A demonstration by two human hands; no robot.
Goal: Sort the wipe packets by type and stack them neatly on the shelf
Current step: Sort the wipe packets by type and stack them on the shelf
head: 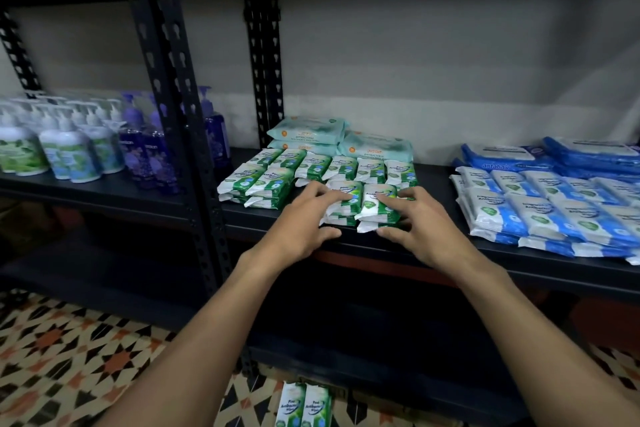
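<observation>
Two short stacks of green-and-white wipe packets [360, 206] sit at the front edge of the dark shelf [433, 255]. My left hand [304, 222] rests on the left stack with spread fingers, thumb at the shelf edge. My right hand [422, 222] lies against the right stack, fingers over its top. Behind them runs a row of green packets [341, 168], with another green pile [256, 184] to the left. Pale teal antibacterial packs [308, 130] are stacked at the back. Blue-and-white packets [540, 208] fill the right part of the shelf.
Pump bottles, white-green [20, 149] and purple [138, 152], stand on the neighbouring shelf at left. Black perforated uprights [169, 87] separate the bays. Two green packets [304, 404] lie below near the patterned tile floor [69, 357]. Large blue packs [554, 156] sit at the back right.
</observation>
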